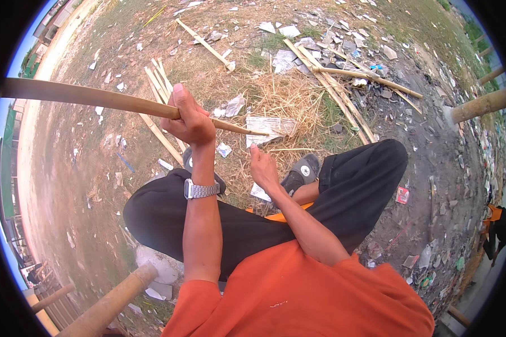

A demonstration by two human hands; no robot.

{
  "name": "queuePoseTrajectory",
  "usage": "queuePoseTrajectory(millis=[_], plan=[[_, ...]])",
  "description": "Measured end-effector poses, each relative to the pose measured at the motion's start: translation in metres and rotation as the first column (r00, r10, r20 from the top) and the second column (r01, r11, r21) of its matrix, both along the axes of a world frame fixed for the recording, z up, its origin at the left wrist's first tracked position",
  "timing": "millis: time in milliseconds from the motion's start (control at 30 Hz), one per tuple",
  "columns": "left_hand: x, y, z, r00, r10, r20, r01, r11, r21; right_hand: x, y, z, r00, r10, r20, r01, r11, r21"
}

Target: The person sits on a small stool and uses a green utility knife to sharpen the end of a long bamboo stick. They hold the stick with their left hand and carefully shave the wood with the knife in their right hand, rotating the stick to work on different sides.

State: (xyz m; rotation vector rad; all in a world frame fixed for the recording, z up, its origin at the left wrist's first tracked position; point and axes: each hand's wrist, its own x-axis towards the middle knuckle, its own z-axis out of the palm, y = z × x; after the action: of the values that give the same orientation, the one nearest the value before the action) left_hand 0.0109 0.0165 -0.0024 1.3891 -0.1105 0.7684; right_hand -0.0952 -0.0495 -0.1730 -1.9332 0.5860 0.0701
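My left hand (191,118) is wrapped round a long bamboo strip (95,98), thumb pointing up. The strip runs in from the far left and narrows to a tip in front of me. Just below that tip, my right hand (264,168) is closed, with its fingers curled. What it holds, if anything, is hidden. A thin pale sliver (295,149) shows beside its fingers; I cannot tell whether the hand touches it. Under the tip lies a whitish flat piece (270,126), with dry straw-like shavings (289,101) around it.
Split bamboo lengths (343,95) lie ahead to the right, more strips (160,84) ahead to the left. Broken tile pieces (289,59) and litter cover the ground. Bamboo posts (480,105) stand at the right and lower left (112,297). My bent knees (376,163) flank my hands.
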Motion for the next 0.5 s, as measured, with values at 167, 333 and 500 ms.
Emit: queuePoseTrajectory(millis=[167, 333, 500], plan=[[0.003, 0.003, -0.005, 0.998, -0.048, 0.032, 0.047, 0.998, 0.045, -0.006, -0.005, -0.029, 0.996, -0.063, -0.058, 0.058, 0.994, -0.088], [0.004, -0.006, -0.003, 0.994, -0.096, 0.060, 0.096, 0.995, 0.010, -0.004, -0.006, -0.009, 0.997, -0.009, -0.071, 0.007, 1.000, -0.022], [0.006, -0.003, -0.004, 1.000, -0.012, 0.000, 0.012, 1.000, 0.013, -0.010, -0.012, -0.051, 0.984, -0.061, -0.166, 0.061, 0.998, -0.004]])
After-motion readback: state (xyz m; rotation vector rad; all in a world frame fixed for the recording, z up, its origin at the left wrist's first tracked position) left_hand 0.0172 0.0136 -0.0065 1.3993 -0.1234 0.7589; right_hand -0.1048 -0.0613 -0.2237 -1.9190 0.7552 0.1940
